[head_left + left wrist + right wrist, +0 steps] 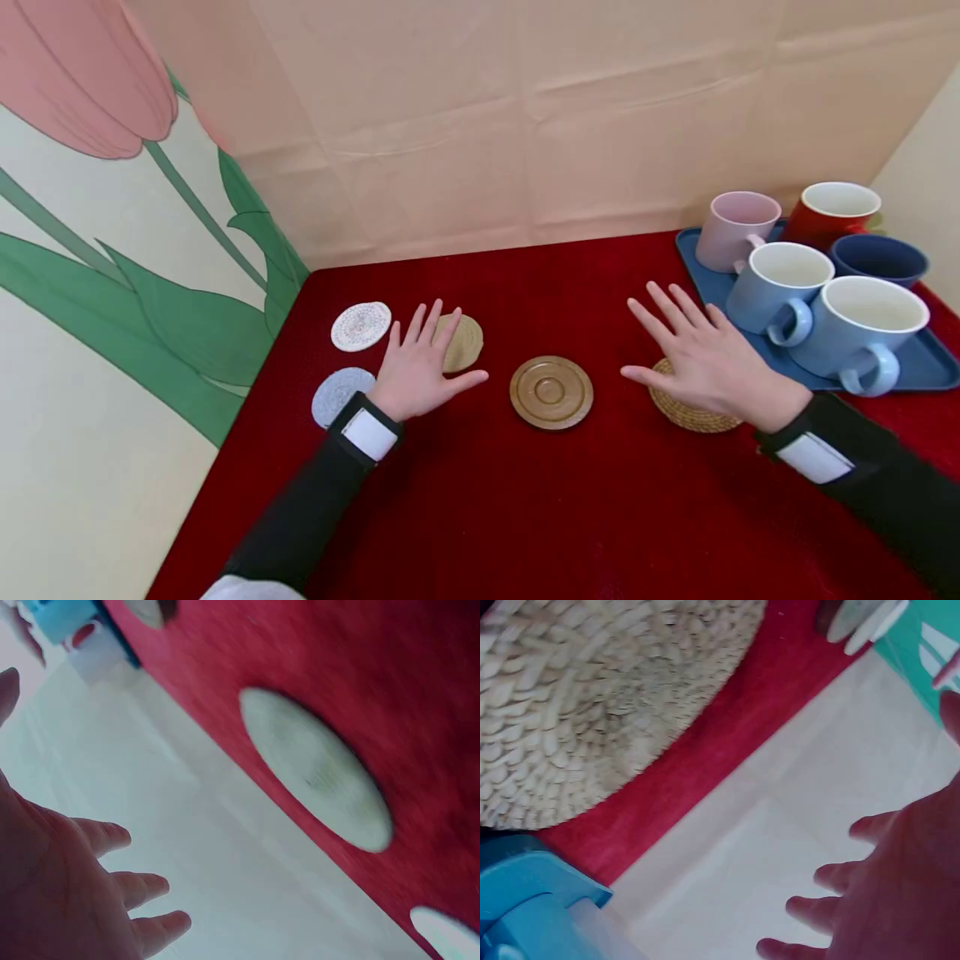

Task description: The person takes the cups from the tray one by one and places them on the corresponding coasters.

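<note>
My left hand (417, 373) hovers with spread fingers, partly covering a round tan coaster (467, 343) and near a blue-grey coaster (339, 395). Just beyond it lies a white speckled coaster (361, 326). My right hand (701, 360) is also spread and holds nothing; under it is a woven straw coaster (693, 417), partly hidden. Between the two hands sits a round wooden coaster (551, 392) with ring grooves. In the left wrist view the tan coaster (319, 769) lies away from the fingers. The right wrist view shows the straw coaster (607, 697) close up.
At the right a blue tray (708, 283) bears several mugs: a pink mug (735, 233), a red mug (813, 221), a dark blue mug (879, 258) and two light blue mugs, the nearer light blue mug (832, 337) at the front. A red cloth (555, 508) covers the table.
</note>
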`<action>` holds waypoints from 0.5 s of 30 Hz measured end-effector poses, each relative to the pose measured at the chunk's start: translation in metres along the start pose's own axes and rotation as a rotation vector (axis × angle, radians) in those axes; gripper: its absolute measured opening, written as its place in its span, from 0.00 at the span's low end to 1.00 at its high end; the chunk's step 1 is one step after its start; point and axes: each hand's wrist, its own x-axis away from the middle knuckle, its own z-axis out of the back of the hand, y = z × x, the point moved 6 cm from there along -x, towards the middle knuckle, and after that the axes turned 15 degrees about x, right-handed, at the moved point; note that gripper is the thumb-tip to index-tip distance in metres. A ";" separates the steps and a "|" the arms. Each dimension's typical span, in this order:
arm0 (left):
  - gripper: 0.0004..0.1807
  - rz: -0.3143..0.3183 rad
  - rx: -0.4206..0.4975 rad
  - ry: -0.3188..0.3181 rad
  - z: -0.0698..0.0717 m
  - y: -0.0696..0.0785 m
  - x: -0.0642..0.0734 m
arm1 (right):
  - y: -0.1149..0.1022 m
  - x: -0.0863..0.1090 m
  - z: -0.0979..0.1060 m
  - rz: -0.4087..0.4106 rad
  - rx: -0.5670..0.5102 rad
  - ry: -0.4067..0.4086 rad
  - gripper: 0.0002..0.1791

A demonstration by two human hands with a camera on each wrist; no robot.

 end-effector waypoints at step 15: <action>0.52 0.251 0.044 -0.033 0.011 -0.106 -0.014 | 0.001 -0.015 -0.011 0.065 -0.014 -0.013 0.50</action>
